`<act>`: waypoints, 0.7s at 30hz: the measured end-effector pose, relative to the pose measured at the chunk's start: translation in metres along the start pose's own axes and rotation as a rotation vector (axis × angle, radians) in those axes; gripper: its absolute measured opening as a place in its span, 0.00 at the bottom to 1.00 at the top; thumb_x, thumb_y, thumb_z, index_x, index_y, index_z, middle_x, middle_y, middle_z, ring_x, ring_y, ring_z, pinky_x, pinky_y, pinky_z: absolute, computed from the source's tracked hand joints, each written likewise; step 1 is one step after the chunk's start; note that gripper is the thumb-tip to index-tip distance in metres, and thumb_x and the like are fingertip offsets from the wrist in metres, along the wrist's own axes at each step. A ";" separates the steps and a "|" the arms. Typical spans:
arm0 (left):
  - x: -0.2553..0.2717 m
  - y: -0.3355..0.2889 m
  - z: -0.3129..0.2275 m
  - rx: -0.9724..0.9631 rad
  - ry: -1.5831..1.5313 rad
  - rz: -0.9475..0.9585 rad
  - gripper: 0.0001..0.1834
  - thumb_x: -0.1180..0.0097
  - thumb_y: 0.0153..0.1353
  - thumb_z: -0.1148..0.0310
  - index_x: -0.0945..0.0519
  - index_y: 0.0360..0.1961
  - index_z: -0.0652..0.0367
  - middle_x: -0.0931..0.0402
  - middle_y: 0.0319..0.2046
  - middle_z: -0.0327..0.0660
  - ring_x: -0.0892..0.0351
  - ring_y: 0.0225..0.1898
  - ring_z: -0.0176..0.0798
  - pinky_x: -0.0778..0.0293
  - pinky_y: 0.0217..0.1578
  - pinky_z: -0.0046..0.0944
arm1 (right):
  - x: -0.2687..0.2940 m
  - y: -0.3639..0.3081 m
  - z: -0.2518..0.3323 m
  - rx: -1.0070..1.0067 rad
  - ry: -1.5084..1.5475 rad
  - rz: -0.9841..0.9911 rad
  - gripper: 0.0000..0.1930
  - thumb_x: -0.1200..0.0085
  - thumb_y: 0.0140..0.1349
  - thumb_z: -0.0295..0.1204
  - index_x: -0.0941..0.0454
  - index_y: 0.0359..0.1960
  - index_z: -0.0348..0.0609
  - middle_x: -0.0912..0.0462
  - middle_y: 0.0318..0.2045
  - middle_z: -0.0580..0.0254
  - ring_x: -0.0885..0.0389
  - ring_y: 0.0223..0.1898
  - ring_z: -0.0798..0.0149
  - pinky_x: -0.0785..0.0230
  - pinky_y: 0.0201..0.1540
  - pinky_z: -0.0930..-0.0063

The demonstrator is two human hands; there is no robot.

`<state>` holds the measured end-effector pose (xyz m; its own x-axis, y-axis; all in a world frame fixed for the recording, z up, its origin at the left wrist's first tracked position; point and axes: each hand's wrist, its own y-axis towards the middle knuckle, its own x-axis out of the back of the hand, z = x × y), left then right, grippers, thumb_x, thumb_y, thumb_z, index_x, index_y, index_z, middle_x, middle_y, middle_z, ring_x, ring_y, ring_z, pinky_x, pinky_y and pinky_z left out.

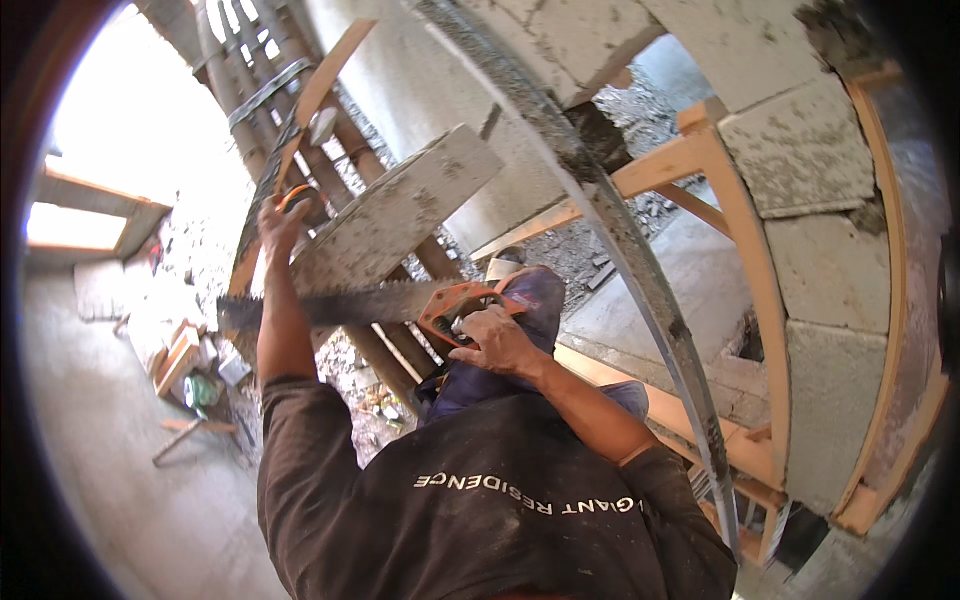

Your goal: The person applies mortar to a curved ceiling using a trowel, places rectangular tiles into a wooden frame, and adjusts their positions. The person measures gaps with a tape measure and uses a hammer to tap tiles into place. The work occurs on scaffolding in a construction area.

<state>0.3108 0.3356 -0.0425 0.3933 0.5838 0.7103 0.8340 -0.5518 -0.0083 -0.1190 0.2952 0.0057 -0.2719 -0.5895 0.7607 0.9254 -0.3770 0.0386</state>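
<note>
My right hand [495,340] is closed round the orange handle [447,312] of a handsaw. The saw's toothed blade [365,304] points left, passing behind my left forearm. My left hand [280,228] is stretched forward, its fingers closed on a small orange-and-black object [296,197] whose kind I cannot make out. That hand is right beside a long thin wooden strip [325,80], and I cannot tell whether it also grips the strip. A cement-stained board [405,205] lies slanting between my hands, above the blade.
Bamboo poles [262,95] form a platform ahead, over rubble. A long grey bar [610,215] crosses close on my right, before a wooden frame [745,230] and a block wall [835,400]. Wood offcuts [180,360] and a small stool-like piece [195,430] lie at left.
</note>
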 end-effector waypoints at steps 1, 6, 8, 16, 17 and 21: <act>0.005 -0.002 -0.009 -0.017 -0.055 -0.014 0.36 0.31 0.42 0.54 0.27 0.47 0.70 0.24 0.43 0.55 0.25 0.47 0.50 0.31 0.49 0.43 | 0.004 0.001 -0.001 -0.083 0.086 0.031 0.21 0.42 0.52 0.47 0.24 0.35 0.40 0.23 0.36 0.53 0.25 0.44 0.51 0.37 0.50 0.57; 0.033 -0.034 -0.056 -0.188 -0.158 0.003 0.31 0.31 0.44 0.62 0.26 0.49 0.65 0.28 0.47 0.52 0.27 0.49 0.47 0.30 0.48 0.42 | 0.060 0.025 0.015 -0.339 0.514 -0.159 0.31 0.44 0.55 0.52 0.30 0.49 0.38 0.25 0.44 0.54 0.26 0.47 0.59 0.33 0.48 0.66; 0.040 -0.069 -0.091 -0.336 -0.117 0.110 0.29 0.31 0.44 0.65 0.26 0.49 0.62 0.28 0.47 0.49 0.27 0.48 0.47 0.29 0.48 0.41 | 0.069 0.037 0.008 -0.388 0.660 -0.348 0.38 0.45 0.54 0.56 0.36 0.56 0.38 0.29 0.51 0.52 0.28 0.51 0.59 0.34 0.51 0.66; 0.053 -0.161 -0.204 -0.668 -0.276 0.447 0.30 0.30 0.41 0.71 0.25 0.49 0.57 0.29 0.46 0.46 0.27 0.48 0.45 0.28 0.47 0.39 | 0.119 0.075 0.008 -0.156 0.904 0.008 0.47 0.50 0.56 0.58 0.52 0.66 0.37 0.35 0.58 0.50 0.34 0.58 0.58 0.40 0.59 0.69; 0.054 -0.170 -0.211 -0.705 -0.369 0.517 0.30 0.29 0.40 0.71 0.25 0.49 0.57 0.30 0.47 0.46 0.27 0.49 0.46 0.28 0.47 0.40 | 0.126 0.075 0.017 -0.133 1.031 0.102 0.48 0.50 0.55 0.60 0.51 0.66 0.35 0.35 0.58 0.50 0.35 0.58 0.59 0.41 0.59 0.70; 0.039 -0.196 -0.226 -0.841 -0.596 0.688 0.33 0.29 0.39 0.71 0.27 0.51 0.58 0.32 0.50 0.47 0.30 0.53 0.48 0.30 0.50 0.42 | 0.139 0.047 0.031 -0.111 1.167 0.159 0.45 0.47 0.54 0.53 0.48 0.65 0.34 0.34 0.57 0.53 0.34 0.56 0.63 0.42 0.58 0.74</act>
<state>0.0754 0.3320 0.1462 0.9491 0.0796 0.3046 -0.0365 -0.9331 0.3577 -0.1046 0.2179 0.1335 -0.2857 -0.9092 -0.3029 0.9582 -0.2666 -0.1034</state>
